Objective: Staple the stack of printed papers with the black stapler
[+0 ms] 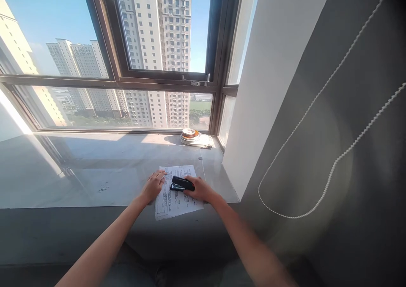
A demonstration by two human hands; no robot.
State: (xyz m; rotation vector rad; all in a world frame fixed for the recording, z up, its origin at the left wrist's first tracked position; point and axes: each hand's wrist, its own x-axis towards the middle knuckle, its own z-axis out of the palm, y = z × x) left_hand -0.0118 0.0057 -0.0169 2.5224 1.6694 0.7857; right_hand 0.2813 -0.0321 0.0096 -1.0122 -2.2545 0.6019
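A printed sheet of paper (177, 198) lies on the grey windowsill (95, 172), its near edge hanging over the sill's front. My left hand (154, 185) rests flat on the paper's left edge with fingers stretched out. My right hand (198, 188) is closed around the back of a black stapler (181, 183), which sits on the paper's upper part with its jaws pointing left.
A stack of plates (191, 136) stands at the back of the sill by the window frame (218, 96). A white wall (266, 88) bounds the sill on the right. A beaded blind cord (317, 151) hangs against the grey wall.
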